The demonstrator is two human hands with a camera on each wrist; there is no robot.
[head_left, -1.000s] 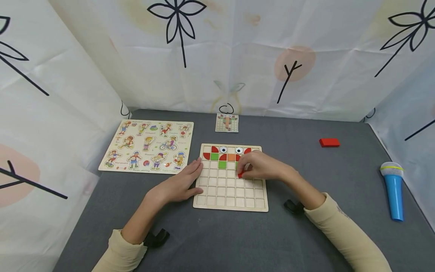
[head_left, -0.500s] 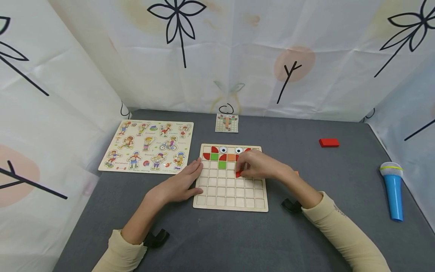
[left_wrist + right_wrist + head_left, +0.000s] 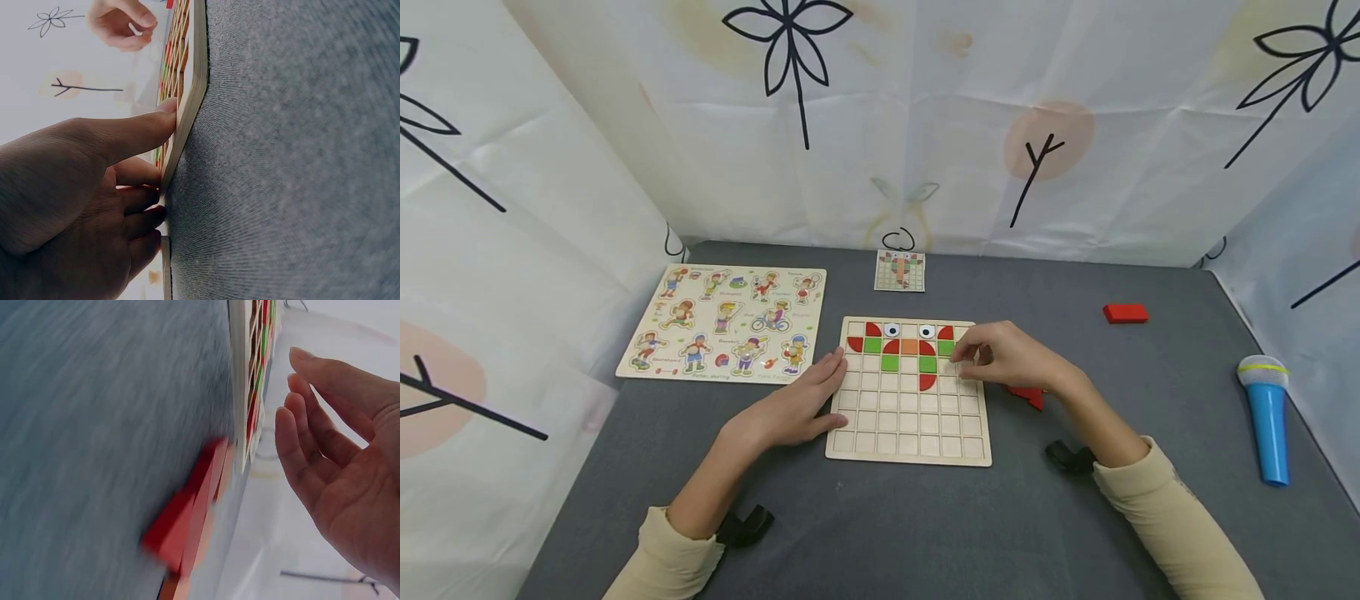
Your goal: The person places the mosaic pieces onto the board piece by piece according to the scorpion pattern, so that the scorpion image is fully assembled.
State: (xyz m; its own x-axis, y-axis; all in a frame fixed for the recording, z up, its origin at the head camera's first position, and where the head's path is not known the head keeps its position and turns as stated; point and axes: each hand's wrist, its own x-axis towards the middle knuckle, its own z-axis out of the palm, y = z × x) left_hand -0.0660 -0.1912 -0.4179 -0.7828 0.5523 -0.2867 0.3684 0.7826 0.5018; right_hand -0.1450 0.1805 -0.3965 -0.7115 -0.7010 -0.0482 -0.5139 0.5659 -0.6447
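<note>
Grid board (image 3: 908, 402) is sitting flat mid-counter (image 3: 880, 533), and I'd call it partly done: red, green and orange tiles (image 3: 927, 365) plus two eye tiles (image 3: 927, 332) up top, bottom three rows bare. Pale wood, thin raised lines. Got my left hand (image 3: 805, 400) flat-fingered against its left edge; my right hand (image 3: 1003, 358) is over the right side, fingers loosely bent, nothing in them. Loose red pieces (image 3: 1030, 395) lie just right of the board, small patterned card (image 3: 899, 271) behind.

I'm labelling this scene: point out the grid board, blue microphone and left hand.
Grid board (image 3: 908, 402): head view, a bare square.
Blue microphone (image 3: 1269, 429): head view, the handle.
Left hand (image 3: 792, 408): head view, its back.
</note>
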